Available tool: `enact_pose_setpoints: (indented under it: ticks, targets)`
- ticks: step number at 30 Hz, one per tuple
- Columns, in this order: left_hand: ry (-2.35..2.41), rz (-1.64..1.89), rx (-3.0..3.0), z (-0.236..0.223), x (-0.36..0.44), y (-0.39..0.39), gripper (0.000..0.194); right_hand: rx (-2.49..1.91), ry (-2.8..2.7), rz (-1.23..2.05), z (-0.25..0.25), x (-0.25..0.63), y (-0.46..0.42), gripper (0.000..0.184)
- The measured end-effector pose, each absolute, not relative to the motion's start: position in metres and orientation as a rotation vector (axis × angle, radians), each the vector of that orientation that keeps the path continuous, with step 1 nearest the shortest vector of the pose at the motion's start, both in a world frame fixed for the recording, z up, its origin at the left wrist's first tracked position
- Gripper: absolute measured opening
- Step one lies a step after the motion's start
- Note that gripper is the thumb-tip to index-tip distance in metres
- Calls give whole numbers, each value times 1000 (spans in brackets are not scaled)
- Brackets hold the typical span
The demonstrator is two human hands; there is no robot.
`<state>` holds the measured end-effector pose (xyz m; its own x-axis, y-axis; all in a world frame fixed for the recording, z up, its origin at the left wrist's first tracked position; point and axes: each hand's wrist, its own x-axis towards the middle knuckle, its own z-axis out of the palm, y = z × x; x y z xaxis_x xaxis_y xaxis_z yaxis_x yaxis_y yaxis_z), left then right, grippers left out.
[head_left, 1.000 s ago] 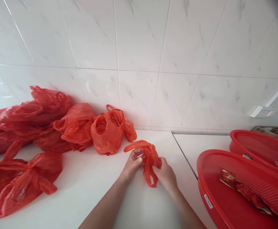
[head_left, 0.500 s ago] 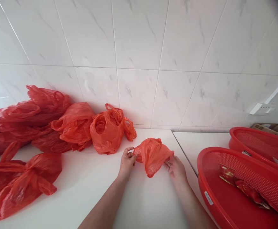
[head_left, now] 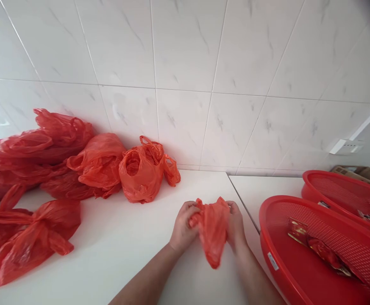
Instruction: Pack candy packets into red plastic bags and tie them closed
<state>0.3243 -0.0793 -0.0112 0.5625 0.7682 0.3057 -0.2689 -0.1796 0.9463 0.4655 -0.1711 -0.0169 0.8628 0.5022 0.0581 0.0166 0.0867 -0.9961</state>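
Between my hands hangs a small red plastic bag (head_left: 214,233), gathered at the top and tapering to a point lower down. My left hand (head_left: 185,224) is closed on its left side, where some of the film bunches at the fingers. At its right edge, my right hand (head_left: 235,222) grips the upper corner, and part of the fingers is hidden behind the plastic. Both hands are over the white table (head_left: 115,245). Farther back, a red bag with looped handles (head_left: 143,180) stands near the wall.
A heap of red plastic bags (head_left: 29,156) lies at the left, with a knotted red bag (head_left: 38,233) in front. On the right are a red basket (head_left: 267,228) containing shiny red packets (head_left: 321,250) and a second red basket (head_left: 308,180). A cardboard box (head_left: 363,173) sits behind.
My hands have come closer together and slightly nearer to me. The bag, spread wide between them before, is now narrower, bunched at the left and hanging lower.
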Motion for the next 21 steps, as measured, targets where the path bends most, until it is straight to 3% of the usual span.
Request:
enact_pose_setpoints:
  ticks: [3,7,9,12,14,17,19,21]
  targets:
    - [581,1048,1230,-20,321,-53,12,-1363,-333,410,-15,481,-174,31]
    - [678,1024,1076,-15,295,-16,14,-1293,-276,434,-14,495,-179,31]
    - [690,908,1076,-1,275,-11,23,-1273,-293,465,-13,494,-180,26]
    - [733,771,1366,27,245,-25,52,-1250,-310,479,-12,491,-178,20]
    - [795,990,1745,45,234,-45,55,-1236,-316,484,-12,489,-175,16]
    - [626,1414,2166,58,239,-78,34,-1215,-357,532,-14,485,-169,12]
    - [418,1206,2430,56,257,-93,23,-1203,-405,588,-14,481,-168,12]
    - [379,709,2689,50,279,-94,25,-1183,-488,700,-13,477,-171,14]
